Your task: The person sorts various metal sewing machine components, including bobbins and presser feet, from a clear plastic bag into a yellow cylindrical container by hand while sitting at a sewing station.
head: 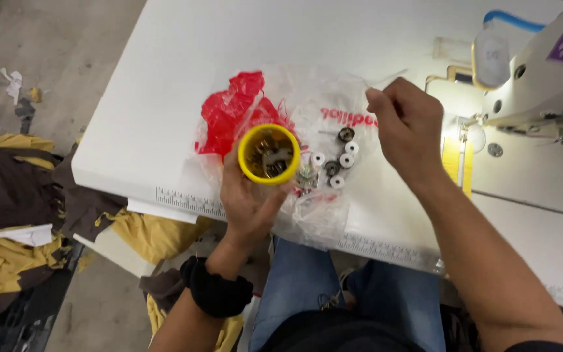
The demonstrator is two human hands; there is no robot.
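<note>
Left hand [247,199] clasps yellow cup [269,154]; right hand [406,127] pinches something, perhaps thread, indistinct.

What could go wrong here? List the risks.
1. The yellow cup in the left hand sits open near the table edge; if tipped, its small parts could spill to the floor.
2. The loose bobbins on the plastic bag may roll if the right hand tugs it.
</note>
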